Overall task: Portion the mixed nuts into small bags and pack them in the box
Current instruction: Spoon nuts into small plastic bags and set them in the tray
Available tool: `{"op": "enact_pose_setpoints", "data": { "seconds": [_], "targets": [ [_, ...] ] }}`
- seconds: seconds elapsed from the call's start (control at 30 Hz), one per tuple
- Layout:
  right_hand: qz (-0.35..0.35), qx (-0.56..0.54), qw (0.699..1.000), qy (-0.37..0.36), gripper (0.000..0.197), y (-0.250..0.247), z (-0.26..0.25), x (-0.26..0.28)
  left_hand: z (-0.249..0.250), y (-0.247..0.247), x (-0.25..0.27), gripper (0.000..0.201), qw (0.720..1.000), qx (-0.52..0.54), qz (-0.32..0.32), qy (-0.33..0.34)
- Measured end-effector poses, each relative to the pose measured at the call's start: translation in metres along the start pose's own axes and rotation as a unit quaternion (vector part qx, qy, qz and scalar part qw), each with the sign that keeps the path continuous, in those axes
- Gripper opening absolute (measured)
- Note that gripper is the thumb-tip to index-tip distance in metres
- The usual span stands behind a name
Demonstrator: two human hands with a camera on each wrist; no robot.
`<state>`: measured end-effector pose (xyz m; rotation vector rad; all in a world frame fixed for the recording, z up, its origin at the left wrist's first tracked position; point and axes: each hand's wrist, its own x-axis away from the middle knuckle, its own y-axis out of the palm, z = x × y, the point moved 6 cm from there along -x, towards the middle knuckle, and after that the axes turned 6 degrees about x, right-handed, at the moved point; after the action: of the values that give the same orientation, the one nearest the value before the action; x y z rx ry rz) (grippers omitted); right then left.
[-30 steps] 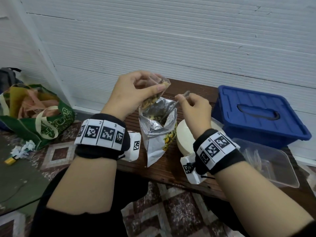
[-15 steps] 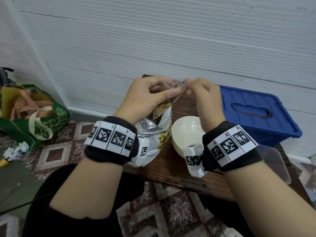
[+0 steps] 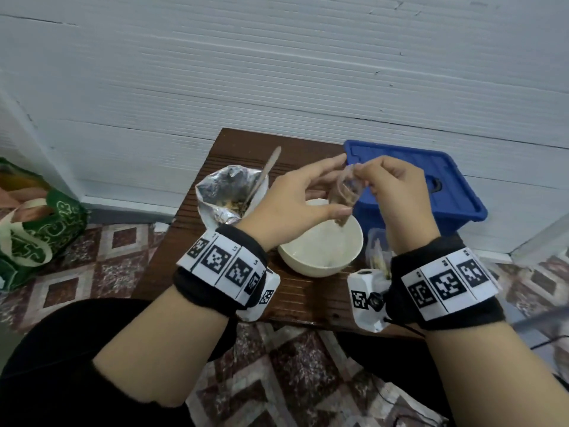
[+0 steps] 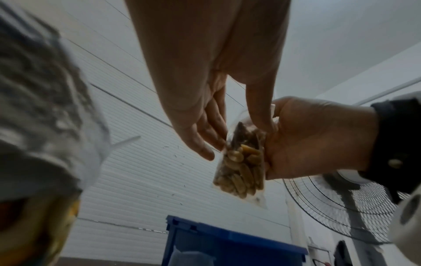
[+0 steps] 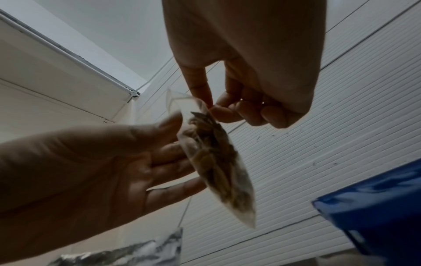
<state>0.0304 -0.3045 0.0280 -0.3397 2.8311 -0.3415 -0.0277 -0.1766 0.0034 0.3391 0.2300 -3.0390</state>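
A small clear bag (image 3: pixel 344 192) partly filled with mixed nuts hangs above the white bowl (image 3: pixel 295 260). My right hand (image 3: pixel 361 175) pinches its top edge between thumb and forefinger. My left hand (image 3: pixel 334 184) lies against the bag's side with straight, spread fingers, thumb under it. In the left wrist view the nuts show in the bag (image 4: pixel 241 171); the right wrist view shows the bag (image 5: pixel 216 158) slanted and its mouth gaping. The big foil nut bag (image 3: pixel 228 192) stands open at the left with a spoon (image 3: pixel 269 167) in it. The blue box (image 3: pixel 431 186), lid on, sits at the right.
All of this rests on a small brown wooden table (image 3: pixel 301 300) against a white panelled wall. A clear plastic tub (image 3: pixel 377 251) lies beside the bowl, behind my right wrist. A green shopping bag (image 3: pixel 37 235) stands on the patterned floor at left. A fan (image 4: pixel 341 207) stands at right.
The small bag moved right, from over the foil bag to above the bowl. My right hand let go of the spoon, now left in the foil bag, and took the small bag's top.
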Motion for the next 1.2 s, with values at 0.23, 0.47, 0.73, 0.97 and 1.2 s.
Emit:
{"op": "enact_pose_setpoints", "data": {
  "seconds": [0.23, 0.47, 0.73, 0.97, 1.2],
  "targets": [
    [0.022, 0.012, 0.999, 0.037, 0.025, -0.032, 0.028, 0.025, -0.019, 0.035, 0.003, 0.041, 0.997, -0.069, -0.016, -0.018],
    [-0.022, 0.106, 0.993, 0.051, 0.033, -0.039, 0.044, 0.057, -0.037, 0.049, 0.006, 0.031, 0.993, -0.111, 0.015, -0.027],
    [0.064, 0.186, 0.979, 0.045, 0.010, -0.058, 0.064, 0.054, -0.052, 0.058, 0.006, 0.050, 0.990, -0.123, -0.003, -0.066],
    [0.193, 0.214, 0.954, 0.082, 0.015, -0.085, 0.079, 0.028, -0.061, 0.043, -0.001, 0.037, 0.981, -0.169, 0.042, -0.088],
    [0.155, 0.310, 0.931, 0.115, 0.020, -0.063, 0.104, 0.023, -0.062, 0.024, 0.000, 0.033, 0.967, -0.199, 0.100, -0.123]
  ]
}}
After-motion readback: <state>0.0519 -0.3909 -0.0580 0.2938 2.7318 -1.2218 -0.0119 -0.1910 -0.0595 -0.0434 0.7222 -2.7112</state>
